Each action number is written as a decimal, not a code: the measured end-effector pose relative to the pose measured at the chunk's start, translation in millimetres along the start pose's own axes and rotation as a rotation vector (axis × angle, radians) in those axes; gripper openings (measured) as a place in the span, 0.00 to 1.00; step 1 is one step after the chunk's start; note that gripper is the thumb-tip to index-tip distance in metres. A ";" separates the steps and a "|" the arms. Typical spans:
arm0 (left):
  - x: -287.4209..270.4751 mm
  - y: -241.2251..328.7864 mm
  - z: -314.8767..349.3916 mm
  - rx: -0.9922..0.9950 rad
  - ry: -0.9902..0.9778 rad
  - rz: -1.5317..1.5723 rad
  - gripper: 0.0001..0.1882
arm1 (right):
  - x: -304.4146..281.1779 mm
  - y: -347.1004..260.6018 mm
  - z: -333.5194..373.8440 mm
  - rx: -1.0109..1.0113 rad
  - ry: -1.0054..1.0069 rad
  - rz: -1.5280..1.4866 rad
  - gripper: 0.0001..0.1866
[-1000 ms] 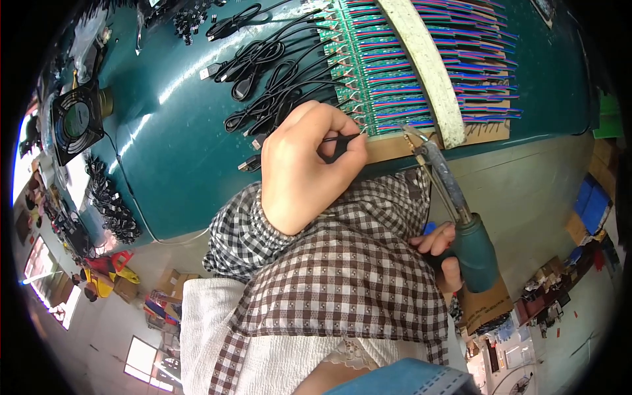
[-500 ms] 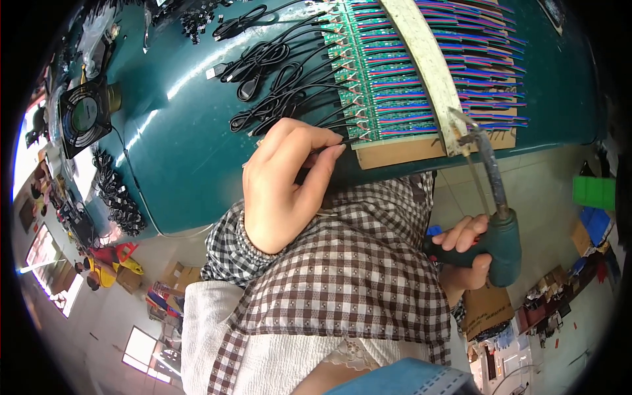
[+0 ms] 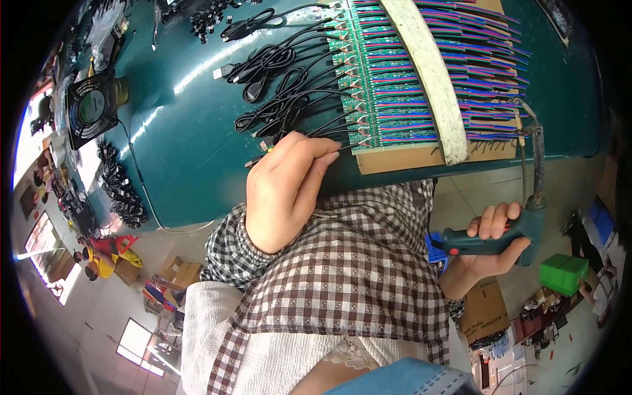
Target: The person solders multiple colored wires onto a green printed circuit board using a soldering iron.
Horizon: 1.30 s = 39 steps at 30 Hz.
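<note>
My left hand [image 3: 282,191] is closed, thumb and forefinger pinching the end of a black cable [image 3: 347,147] at the near corner of a green circuit board panel [image 3: 366,99]. Several coiled black cables [image 3: 263,64] run to the board's left edge. Red, blue and black wires [image 3: 490,85] fan out from its right side. A worn pale bar [image 3: 431,72] lies across them, over a brown cardboard sheet [image 3: 401,159]. My right hand [image 3: 495,240] grips the dark green handle of a soldering gun [image 3: 536,220]. Its tip is raised near the wires' right ends, apart from my left hand.
On the green table's left stand a small black fan [image 3: 91,108] and a pile of black cables [image 3: 120,187]. More black connectors [image 3: 209,20] lie at the far side. Off the table's near edge, a green bin [image 3: 563,274] and a cardboard box [image 3: 484,309] sit on the floor.
My right hand has swung the soldering gun rightward, away from the pale bar. My left hand keeps its pinch on the cable, barely shifted.
</note>
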<state>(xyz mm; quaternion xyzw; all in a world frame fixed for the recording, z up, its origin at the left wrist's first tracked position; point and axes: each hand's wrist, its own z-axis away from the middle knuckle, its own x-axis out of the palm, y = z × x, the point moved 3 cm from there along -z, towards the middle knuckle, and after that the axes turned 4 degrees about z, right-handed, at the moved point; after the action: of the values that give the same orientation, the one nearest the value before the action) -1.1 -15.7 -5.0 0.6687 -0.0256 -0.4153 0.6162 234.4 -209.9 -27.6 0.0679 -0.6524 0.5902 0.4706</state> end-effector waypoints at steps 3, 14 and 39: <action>0.6 -0.7 0.7 -0.024 -0.017 0.026 0.07 | -1.2 1.0 -3.1 -0.006 0.004 -0.016 0.25; -10.5 9.0 7.9 -0.033 0.047 -0.113 0.07 | -15.7 -10.4 -30.9 -0.041 0.057 -0.098 0.24; -37.2 51.8 -119.6 0.630 -0.321 -0.249 0.23 | -24.1 -70.7 -132.0 0.072 0.162 -0.155 0.21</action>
<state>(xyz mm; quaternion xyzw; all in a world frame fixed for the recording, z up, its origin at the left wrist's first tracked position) 69.5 88.3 45.8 0.7499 -0.1668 -0.5583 0.3134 363.5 -131.9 -12.8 0.0871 -0.5832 0.5787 0.5634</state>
